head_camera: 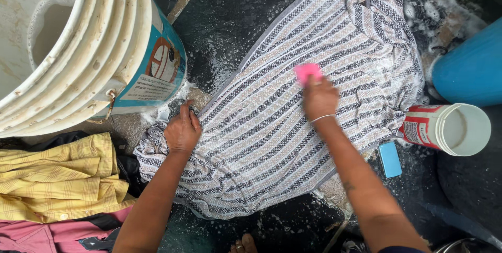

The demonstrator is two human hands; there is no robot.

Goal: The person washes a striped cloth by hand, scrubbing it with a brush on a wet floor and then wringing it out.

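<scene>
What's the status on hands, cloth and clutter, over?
Right hand presses pink brush on striped cloth. Left hand pins its edge. Bucket alongside.

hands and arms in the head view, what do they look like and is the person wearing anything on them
Both forearms are bare, with no sleeves over them. The right hand has a thin, light-coloured bangle round the wrist, and a small dark mark shows further up that forearm. A bit of dark fabric shows at the bottom edge by the right upper arm. The left hand wears nothing that can be made out, neither ring nor band.
</scene>
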